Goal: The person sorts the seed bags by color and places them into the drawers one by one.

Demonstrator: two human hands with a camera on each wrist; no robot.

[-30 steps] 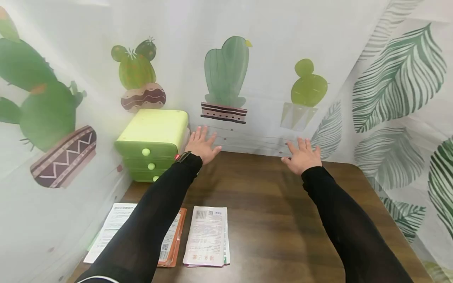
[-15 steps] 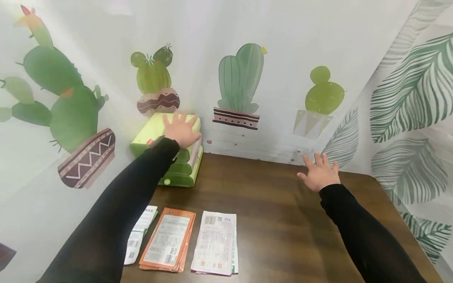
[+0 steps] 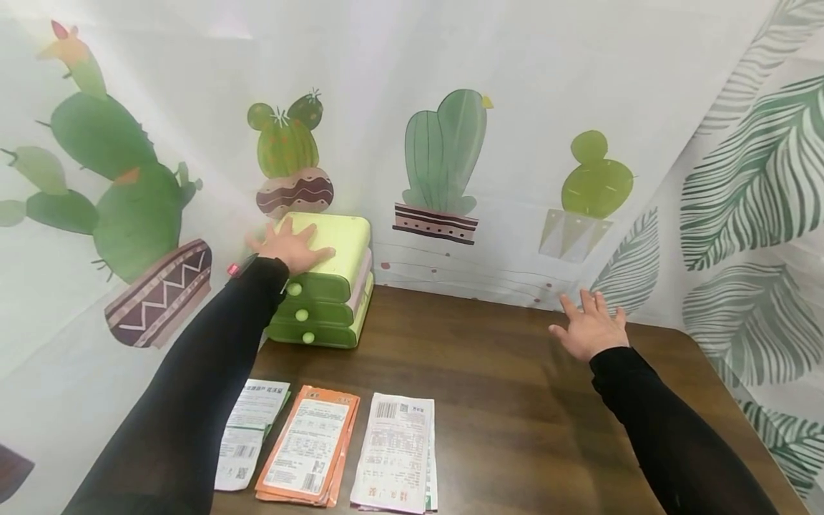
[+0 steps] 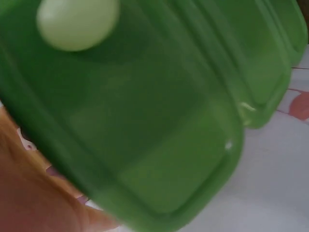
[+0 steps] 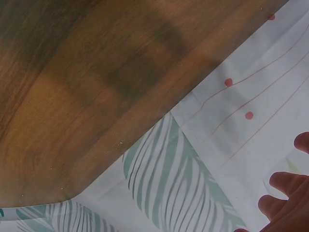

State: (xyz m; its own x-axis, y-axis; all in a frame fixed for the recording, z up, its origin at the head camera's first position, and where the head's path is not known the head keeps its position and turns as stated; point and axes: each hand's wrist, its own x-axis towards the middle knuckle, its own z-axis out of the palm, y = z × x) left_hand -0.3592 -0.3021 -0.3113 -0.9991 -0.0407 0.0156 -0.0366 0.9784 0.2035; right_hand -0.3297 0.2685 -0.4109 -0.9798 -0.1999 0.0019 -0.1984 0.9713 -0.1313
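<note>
In the head view my left hand [image 3: 290,247], fingers spread, is over the light green top of a small three-drawer box [image 3: 341,247]. Whether the palm touches the lid I cannot tell. The left wrist view gives a close look at the green drawer front [image 4: 159,121] and a round pale knob [image 4: 77,21], with part of the hand [image 4: 38,193] at the lower left. Over the back right of the wooden table [image 3: 476,357], my right hand [image 3: 592,329] holds nothing, its fingers apart. Some of its fingers [image 5: 285,183] show at the right wrist view's edge.
Along the front left lie white-and-green packets [image 3: 251,429], a stack of orange packets [image 3: 309,443] and pale pink-white packets [image 3: 395,450]. A hanging cloth [image 3: 360,57] printed with cacti and leaves stands behind the table and along both sides.
My left hand has moved left, from beside the drawer box to over its top. The right hand keeps about the same place over the table. The head view has shifted left.
</note>
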